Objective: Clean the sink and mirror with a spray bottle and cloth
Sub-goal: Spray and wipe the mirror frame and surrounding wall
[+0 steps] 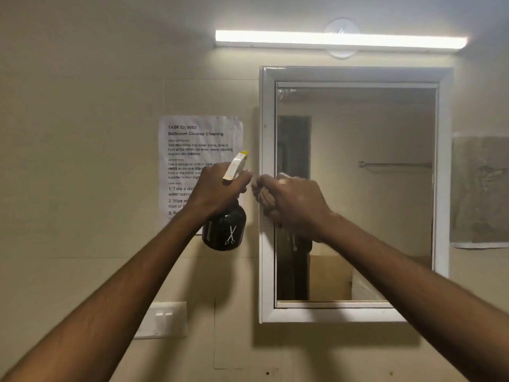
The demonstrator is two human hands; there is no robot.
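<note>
A white-framed mirror (pixel 358 188) hangs on the beige wall, right of centre. My left hand (pixel 220 188) grips the neck of a black spray bottle (pixel 224 230) with a white scissors mark and a white and yellow nozzle, held up just left of the mirror frame. My right hand (pixel 292 202) is closed on a bunched pale cloth (pixel 264 197) and presses it against the mirror's left frame edge. Most of the cloth is hidden under the fingers. The sink is out of view.
A printed task sheet (pixel 192 139) is stuck to the wall left of the mirror. A lit tube light (pixel 341 40) runs above it. A white switch plate (pixel 162 319) sits low on the left, and another paper (pixel 480 188) hangs at the right.
</note>
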